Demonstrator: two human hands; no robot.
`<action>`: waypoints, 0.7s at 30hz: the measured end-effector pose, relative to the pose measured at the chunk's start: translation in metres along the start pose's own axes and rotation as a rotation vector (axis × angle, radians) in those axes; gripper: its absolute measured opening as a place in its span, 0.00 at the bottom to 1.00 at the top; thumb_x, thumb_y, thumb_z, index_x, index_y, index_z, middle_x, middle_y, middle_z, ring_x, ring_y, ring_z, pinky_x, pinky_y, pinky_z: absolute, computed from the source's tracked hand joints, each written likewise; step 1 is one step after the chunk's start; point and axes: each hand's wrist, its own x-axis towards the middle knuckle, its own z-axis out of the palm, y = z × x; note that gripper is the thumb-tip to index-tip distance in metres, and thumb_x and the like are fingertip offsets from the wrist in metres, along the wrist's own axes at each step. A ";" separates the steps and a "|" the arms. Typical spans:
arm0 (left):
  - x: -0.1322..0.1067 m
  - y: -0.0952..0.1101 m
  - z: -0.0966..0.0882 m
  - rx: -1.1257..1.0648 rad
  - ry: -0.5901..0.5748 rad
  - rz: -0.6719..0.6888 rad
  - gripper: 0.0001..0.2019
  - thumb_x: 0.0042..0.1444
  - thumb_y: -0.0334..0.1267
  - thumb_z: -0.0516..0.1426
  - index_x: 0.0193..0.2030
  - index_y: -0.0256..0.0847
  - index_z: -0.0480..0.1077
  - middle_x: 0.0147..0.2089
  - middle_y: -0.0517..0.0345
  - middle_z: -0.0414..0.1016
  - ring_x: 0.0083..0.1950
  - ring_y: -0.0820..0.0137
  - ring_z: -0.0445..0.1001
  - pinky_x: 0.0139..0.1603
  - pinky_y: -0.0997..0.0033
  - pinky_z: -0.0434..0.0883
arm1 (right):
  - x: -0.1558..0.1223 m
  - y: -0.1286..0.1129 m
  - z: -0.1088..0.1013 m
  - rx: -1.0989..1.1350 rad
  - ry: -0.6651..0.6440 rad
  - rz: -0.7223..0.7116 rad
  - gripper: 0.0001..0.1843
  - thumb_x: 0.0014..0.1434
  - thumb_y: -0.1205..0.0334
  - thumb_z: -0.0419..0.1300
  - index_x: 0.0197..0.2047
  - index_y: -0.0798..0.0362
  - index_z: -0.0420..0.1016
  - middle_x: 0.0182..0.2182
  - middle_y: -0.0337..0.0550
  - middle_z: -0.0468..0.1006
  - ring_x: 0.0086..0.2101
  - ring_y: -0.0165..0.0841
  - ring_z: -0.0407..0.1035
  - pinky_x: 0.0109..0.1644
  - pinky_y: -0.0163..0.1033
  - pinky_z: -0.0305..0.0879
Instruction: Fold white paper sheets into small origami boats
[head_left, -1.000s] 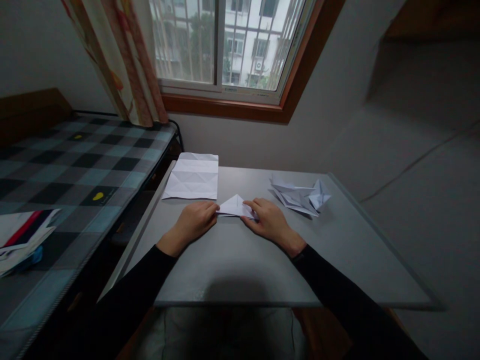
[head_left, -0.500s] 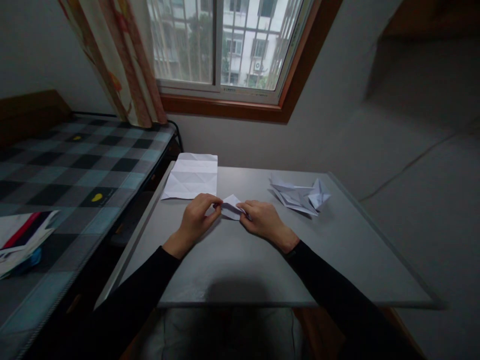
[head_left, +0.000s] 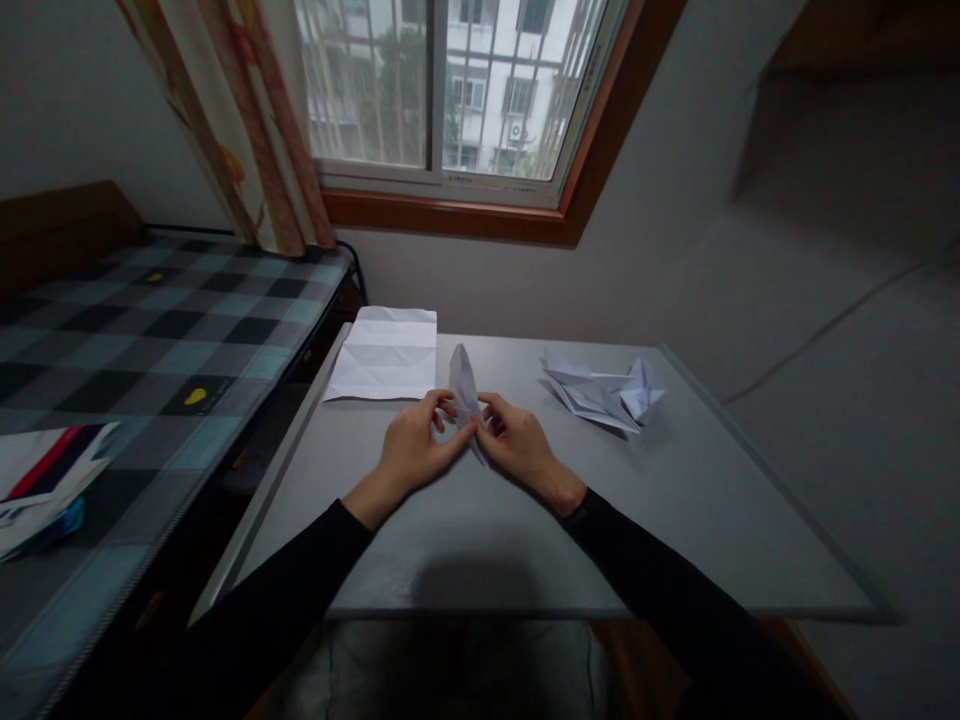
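Note:
Both my hands meet over the middle of the grey table (head_left: 480, 540). They pinch a small folded white paper piece (head_left: 462, 385) that stands upright, its point rising away from me. My left hand (head_left: 417, 452) grips its left side with thumb and fingers closed. My right hand (head_left: 519, 448) grips the right side the same way. The lower tip of the paper pokes out between my hands, just above the tabletop.
A creased white sheet (head_left: 385, 353) lies at the table's far left corner. A pile of folded paper shapes (head_left: 604, 394) sits at the far right. A checked bed (head_left: 142, 330) with papers (head_left: 41, 480) stands to the left, under a curtained window (head_left: 442, 90).
The folded paper lay flat under my fingers a second ago. Both hands have drawn together and turned it up on edge, so it now stands upright between them.

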 end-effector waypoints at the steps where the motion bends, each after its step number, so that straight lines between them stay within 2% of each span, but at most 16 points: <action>1: 0.000 0.001 0.001 -0.001 -0.005 -0.013 0.20 0.67 0.51 0.67 0.59 0.47 0.71 0.46 0.57 0.86 0.39 0.64 0.82 0.40 0.64 0.74 | 0.000 0.000 0.001 0.013 -0.001 0.008 0.17 0.72 0.57 0.63 0.62 0.46 0.75 0.36 0.40 0.86 0.28 0.35 0.79 0.34 0.37 0.70; 5: 0.000 0.004 0.005 0.064 0.008 -0.081 0.12 0.67 0.42 0.64 0.55 0.47 0.73 0.38 0.59 0.85 0.33 0.65 0.80 0.34 0.66 0.67 | 0.000 -0.002 0.005 0.031 0.006 0.024 0.15 0.71 0.57 0.64 0.59 0.46 0.73 0.33 0.37 0.84 0.28 0.35 0.78 0.34 0.37 0.71; 8: -0.001 0.004 0.008 0.184 0.021 -0.137 0.05 0.67 0.42 0.62 0.47 0.47 0.74 0.32 0.60 0.81 0.30 0.64 0.77 0.32 0.66 0.60 | 0.002 -0.007 0.008 0.011 0.010 0.028 0.12 0.69 0.60 0.64 0.54 0.45 0.72 0.30 0.35 0.82 0.27 0.35 0.77 0.35 0.36 0.69; 11: -0.001 0.003 0.008 0.262 0.021 -0.176 0.08 0.70 0.46 0.61 0.43 0.46 0.75 0.31 0.60 0.79 0.31 0.63 0.77 0.33 0.66 0.56 | 0.005 -0.009 0.008 -0.065 0.065 0.083 0.10 0.67 0.61 0.63 0.51 0.46 0.72 0.29 0.35 0.81 0.27 0.35 0.76 0.34 0.37 0.66; 14: 0.000 0.002 0.006 0.295 0.042 -0.218 0.07 0.71 0.44 0.60 0.44 0.46 0.77 0.30 0.60 0.79 0.32 0.64 0.77 0.34 0.66 0.55 | 0.007 -0.008 0.005 -0.080 0.112 0.160 0.08 0.65 0.62 0.63 0.48 0.47 0.72 0.29 0.34 0.81 0.27 0.35 0.76 0.34 0.37 0.62; 18: -0.001 0.003 0.006 0.265 0.054 -0.189 0.08 0.72 0.44 0.61 0.44 0.45 0.78 0.32 0.60 0.81 0.32 0.66 0.78 0.35 0.67 0.57 | 0.009 -0.008 0.005 -0.062 0.097 0.196 0.09 0.67 0.53 0.65 0.45 0.47 0.72 0.27 0.33 0.80 0.27 0.35 0.74 0.34 0.37 0.58; 21: -0.003 0.003 0.007 0.259 0.062 -0.127 0.12 0.72 0.48 0.61 0.39 0.45 0.77 0.32 0.60 0.82 0.32 0.67 0.78 0.36 0.67 0.57 | 0.010 -0.013 0.008 -0.143 0.079 0.204 0.13 0.68 0.49 0.66 0.38 0.47 0.70 0.27 0.35 0.78 0.27 0.34 0.71 0.32 0.38 0.52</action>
